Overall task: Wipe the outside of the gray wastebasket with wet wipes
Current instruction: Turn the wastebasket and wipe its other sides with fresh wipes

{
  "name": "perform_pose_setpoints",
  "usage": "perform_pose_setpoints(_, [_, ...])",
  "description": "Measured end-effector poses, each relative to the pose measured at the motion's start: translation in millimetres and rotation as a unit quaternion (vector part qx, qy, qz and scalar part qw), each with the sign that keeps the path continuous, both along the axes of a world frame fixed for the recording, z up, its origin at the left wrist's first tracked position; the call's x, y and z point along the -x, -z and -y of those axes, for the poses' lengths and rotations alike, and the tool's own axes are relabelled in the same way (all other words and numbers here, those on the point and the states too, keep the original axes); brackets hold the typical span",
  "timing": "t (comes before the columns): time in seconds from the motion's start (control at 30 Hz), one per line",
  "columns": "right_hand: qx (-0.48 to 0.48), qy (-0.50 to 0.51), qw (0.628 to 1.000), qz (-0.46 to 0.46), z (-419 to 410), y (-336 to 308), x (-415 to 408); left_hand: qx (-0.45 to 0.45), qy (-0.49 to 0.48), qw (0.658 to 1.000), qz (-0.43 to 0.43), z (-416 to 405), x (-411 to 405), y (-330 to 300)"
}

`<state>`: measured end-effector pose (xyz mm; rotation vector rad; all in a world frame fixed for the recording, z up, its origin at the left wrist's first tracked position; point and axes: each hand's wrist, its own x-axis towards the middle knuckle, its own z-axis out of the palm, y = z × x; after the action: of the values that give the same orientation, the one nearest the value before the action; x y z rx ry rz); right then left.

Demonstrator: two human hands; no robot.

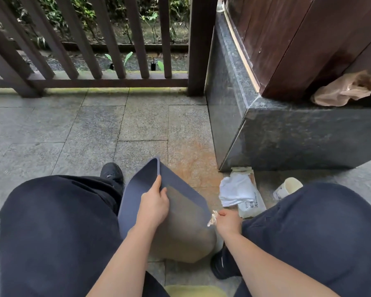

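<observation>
Two bare hands work low between the knees of a seated person in dark trousers (58, 228). Nearest to the camera, the left hand (153, 205) grips the rim of the gray wastebasket (180, 224), with the fingers curled over the edge and the thumb on the outer wall, so the basket is held tilted on its side, its mouth pointing away toward the floor tiles (94, 129). The outer wall that faces up looks dusty and brownish, while the rim part is darker. Just to the right, the right hand (227, 221) pinches a small crumpled, soiled wipe (212, 218) between thumb and fingers, touching or almost touching the right edge of the basket; I cannot tell if it really presses. A little farther, beside the right knee, a pack of wet wipes (252, 205) lies on the floor with a clean white wipe (236, 190) pulled out on top, and a pale cup (288, 187) lies next to it. I judge that the wiping is in progress and much dirt remains. To do it well, the left hand should keep the basket steady and turn it step by step, and the right hand should spread the wipe flatter and make long overlapping strokes; this wipe looks used up, so taking the fresh one seems wise. Beyond stands a dark stone plinth (287, 133) with a crumpled bag (343, 91) on it, and farthest a wooden railing (94, 50).
</observation>
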<state>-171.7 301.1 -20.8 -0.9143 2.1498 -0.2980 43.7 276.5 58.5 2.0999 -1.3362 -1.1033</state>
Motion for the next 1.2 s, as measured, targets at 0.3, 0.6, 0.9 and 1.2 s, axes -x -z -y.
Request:
perform_pose_setpoints(0.3, [-0.019,-0.033,0.999,0.004,27,16,-11,-0.056,0.037,0.998,-0.003,26,-43,6])
perform_pose_setpoints(0.6, [-0.04,-0.178,0.981,-0.067,24,27,-40,-0.091,0.07,0.993,-0.027,38,-34,10])
perform_pose_setpoints(0.9, [0.035,-0.256,0.966,-0.012,43,-3,-73,-0.073,0.079,0.993,-0.048,38,-19,6])
perform_pose_setpoints(1.2, [0.248,-0.284,0.919,0.117,62,-56,-105,-0.059,0.129,0.99,-0.017,38,-18,10])
